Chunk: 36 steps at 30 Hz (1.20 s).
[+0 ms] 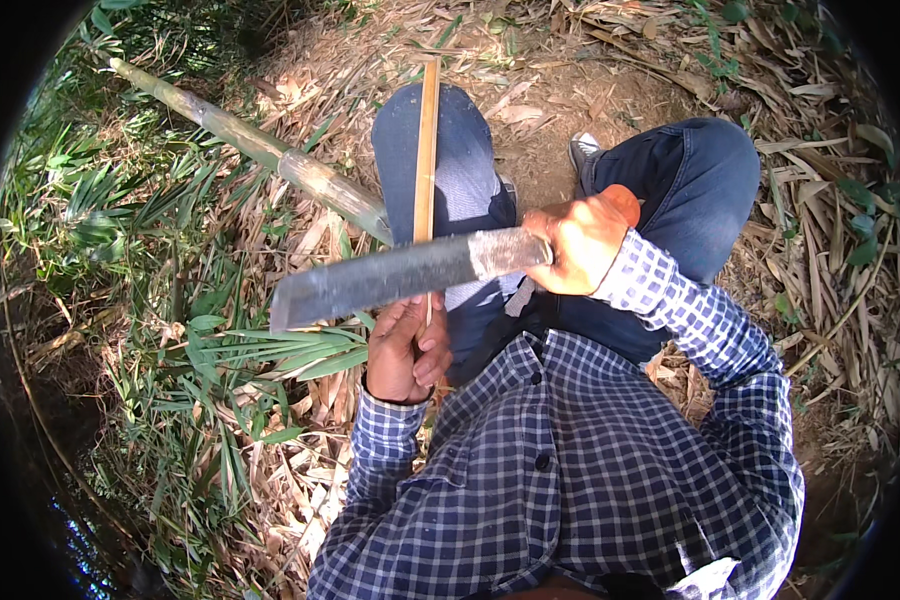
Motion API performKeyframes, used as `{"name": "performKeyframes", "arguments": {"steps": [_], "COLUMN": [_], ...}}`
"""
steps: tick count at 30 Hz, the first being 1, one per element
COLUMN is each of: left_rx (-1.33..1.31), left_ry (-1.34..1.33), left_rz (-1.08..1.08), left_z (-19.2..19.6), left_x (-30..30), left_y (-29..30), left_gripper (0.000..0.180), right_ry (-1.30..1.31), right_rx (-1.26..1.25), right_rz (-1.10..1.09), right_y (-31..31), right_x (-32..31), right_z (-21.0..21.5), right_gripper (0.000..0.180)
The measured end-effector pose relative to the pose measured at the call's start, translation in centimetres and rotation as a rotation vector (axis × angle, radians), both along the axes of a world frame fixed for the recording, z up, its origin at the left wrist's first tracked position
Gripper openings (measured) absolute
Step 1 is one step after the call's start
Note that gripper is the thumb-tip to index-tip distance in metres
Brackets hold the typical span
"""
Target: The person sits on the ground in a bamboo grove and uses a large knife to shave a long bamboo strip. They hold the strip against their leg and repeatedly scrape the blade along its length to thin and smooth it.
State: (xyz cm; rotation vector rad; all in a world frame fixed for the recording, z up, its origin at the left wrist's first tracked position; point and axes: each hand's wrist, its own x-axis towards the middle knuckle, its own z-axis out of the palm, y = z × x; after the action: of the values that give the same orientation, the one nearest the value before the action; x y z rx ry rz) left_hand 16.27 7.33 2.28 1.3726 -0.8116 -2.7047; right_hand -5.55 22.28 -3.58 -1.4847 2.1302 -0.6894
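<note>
My right hand (580, 245) is closed round the orange handle (622, 204) of a machete. Its broad dark blade (390, 278) points left and crosses over a long, thin split bamboo strip (426, 150). The strip lies lengthwise along my left thigh and reaches past the knee. Below the blade, my left hand (407, 345) grips the strip's near end between thumb and curled fingers. Part of the strip and the tops of the left fingers are hidden under the blade. I cannot tell whether the edge touches the strip.
A thick bamboo pole (240, 135) lies slanting on the ground to the left, its near end by my left leg. Green bamboo leaves (300, 350) spread beside my left hand. Dry leaves (820, 190) and bare soil (550, 100) surround my bent legs.
</note>
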Motion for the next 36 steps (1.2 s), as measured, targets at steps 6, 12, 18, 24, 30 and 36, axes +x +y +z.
{"name": "performKeyframes", "arguments": {"steps": [6, 12, 18, 24, 30, 36], "left_rx": [0.131, 0.146, 0.163, 0.203, 0.237, 0.257], "left_ry": [0.118, 0.149, 0.171, 0.198, 0.213, 0.203], "left_rz": [0.062, 0.07, 0.063, 0.058, 0.06, 0.05], "left_z": [0.1, 0.3, 0.2, -0.3, -0.6, -0.7], "left_x": [0.2, 0.7, 1.0, 1.8, 2.3, 2.2], "left_y": [-0.2, -0.2, -0.5, -0.6, -0.9, -1.4], "left_gripper": [0.02, 0.019, 0.021, 0.021, 0.021, 0.018], "right_ry": [0.001, -0.08, -0.031, 0.004, -0.011, -0.049], "right_rx": [0.058, -0.001, 0.069, 0.025, 0.031, 0.221], "right_rz": [-0.109, -0.012, -0.201, -0.084, -0.193, -0.325], "right_y": [-1.2, -0.8, -2.5, -2.1, -2.7, -4.2], "right_x": [-2.5, -2.1, -5.0, -5.2, -7.0, -9.1], "right_z": [-1.3, -1.3, -1.8, -3.1, -3.8, -3.8], "right_gripper": [0.029, 0.024, 0.027, 0.031, 0.036, 0.039]}}
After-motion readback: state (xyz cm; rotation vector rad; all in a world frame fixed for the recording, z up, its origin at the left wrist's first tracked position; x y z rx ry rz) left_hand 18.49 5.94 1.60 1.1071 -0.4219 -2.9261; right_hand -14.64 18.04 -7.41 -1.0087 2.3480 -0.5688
